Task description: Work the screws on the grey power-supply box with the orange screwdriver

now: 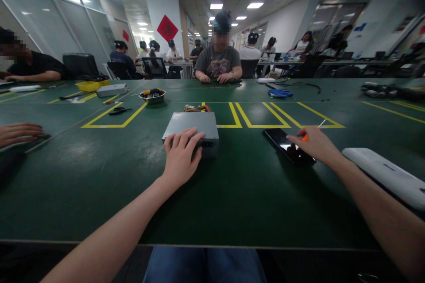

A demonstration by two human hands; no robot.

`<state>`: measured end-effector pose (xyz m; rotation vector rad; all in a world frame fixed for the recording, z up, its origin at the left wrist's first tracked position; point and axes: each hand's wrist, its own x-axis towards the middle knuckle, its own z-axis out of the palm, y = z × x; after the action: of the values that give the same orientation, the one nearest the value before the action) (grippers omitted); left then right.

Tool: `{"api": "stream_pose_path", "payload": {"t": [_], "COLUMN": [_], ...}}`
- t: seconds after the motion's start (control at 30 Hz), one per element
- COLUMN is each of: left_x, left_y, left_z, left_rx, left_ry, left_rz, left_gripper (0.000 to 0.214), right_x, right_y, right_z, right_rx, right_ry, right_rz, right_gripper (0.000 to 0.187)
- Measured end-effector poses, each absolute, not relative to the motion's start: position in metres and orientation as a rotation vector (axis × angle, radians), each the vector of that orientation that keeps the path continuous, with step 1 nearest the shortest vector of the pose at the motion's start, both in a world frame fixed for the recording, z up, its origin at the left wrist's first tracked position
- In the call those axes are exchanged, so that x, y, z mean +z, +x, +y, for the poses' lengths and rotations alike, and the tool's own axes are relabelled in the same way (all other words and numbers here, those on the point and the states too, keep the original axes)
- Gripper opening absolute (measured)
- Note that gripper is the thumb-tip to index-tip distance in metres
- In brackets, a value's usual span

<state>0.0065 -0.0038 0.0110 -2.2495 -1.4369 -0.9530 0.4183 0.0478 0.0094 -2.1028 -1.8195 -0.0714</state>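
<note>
A grey metal computer power supply (195,123) sits on the green table in front of me, its bundle of coloured cables (197,108) at the far side. My left hand (182,154) rests on its near edge, fingers spread over the top and front. In my right hand (314,142) is a screwdriver (304,138) with an orange handle; its thin shaft points up and away. Beneath that hand lies a black smartphone (290,147), with a fingertip at or just above its screen. Whether the finger touches the glass I cannot tell.
To the right lies a long white case (387,172). Farther back are a metal bowl (152,96) of tools, blue gloves (280,93), a yellow tray (93,85) and another grey box (112,90). A co-worker's hand (20,133) is at the left; another person (219,59) sits opposite.
</note>
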Motion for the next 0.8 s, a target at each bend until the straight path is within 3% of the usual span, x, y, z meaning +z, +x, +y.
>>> {"api": "stream_pose_path", "payload": {"t": [0.13,0.23,0.47,0.53,0.7,0.8], "left_x": [0.011,0.011,0.014,0.014,0.015,0.015], "left_y": [0.006,0.005,0.006,0.006,0.006,0.006], "left_z": [-0.004,-0.004,-0.006,-0.006,-0.007,-0.007], "left_rx": [-0.949,-0.948,-0.95,-0.955,-0.963,-0.972], "left_ry": [-2.249,-2.248,-2.273,-2.277,-2.278,-2.273], "left_rz": [-1.435,-1.438,-1.443,-1.442,-1.438,-1.442], "left_gripper": [0.038,0.038,0.036,0.036,0.036,0.037], "right_x": [0.009,0.007,0.011,0.008,0.002,0.014], "right_y": [0.413,0.415,0.418,0.411,0.389,0.377], "right_z": [0.055,0.059,0.044,0.04,0.036,0.033], "right_rx": [0.012,0.083,0.046,0.045,0.002,-0.165], "right_ry": [-2.15,-2.155,-2.135,-2.132,-2.219,-2.19], "right_rz": [-1.781,-1.785,-1.76,-1.786,-1.801,-1.71], "right_gripper": [0.049,0.026,0.03,0.035,0.084,0.066]}}
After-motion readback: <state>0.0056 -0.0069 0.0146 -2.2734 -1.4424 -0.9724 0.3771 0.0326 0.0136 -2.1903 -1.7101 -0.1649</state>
